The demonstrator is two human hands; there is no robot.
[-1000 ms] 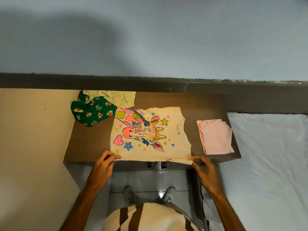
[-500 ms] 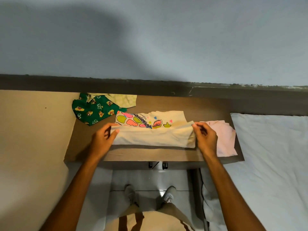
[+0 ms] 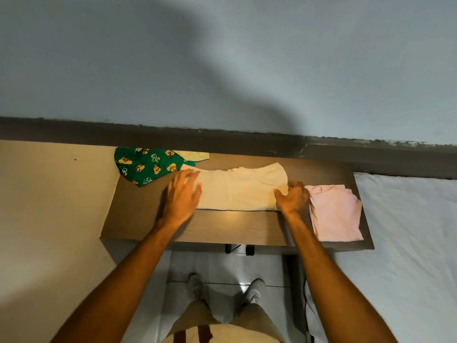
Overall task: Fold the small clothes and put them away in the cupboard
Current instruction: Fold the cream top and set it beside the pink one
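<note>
On the table (image 3: pixel 153 226) my cream shirt (image 3: pixel 237 189) lies folded between green clothes (image 3: pixel 146 167) and a pink cloth (image 3: pixel 333 211). My left hand (image 3: pixel 181 194) lies flat on it; my right hand (image 3: pixel 293 198) pinches its corner.

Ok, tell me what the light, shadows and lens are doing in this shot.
Head view: dim, warm light; a broad soft shadow sweeps across the wall; a bright glare patch sits on the desk just below the cream shirt; the left hand looks slightly motion-blurred; the wide lens bends the wall's dark band.
</note>
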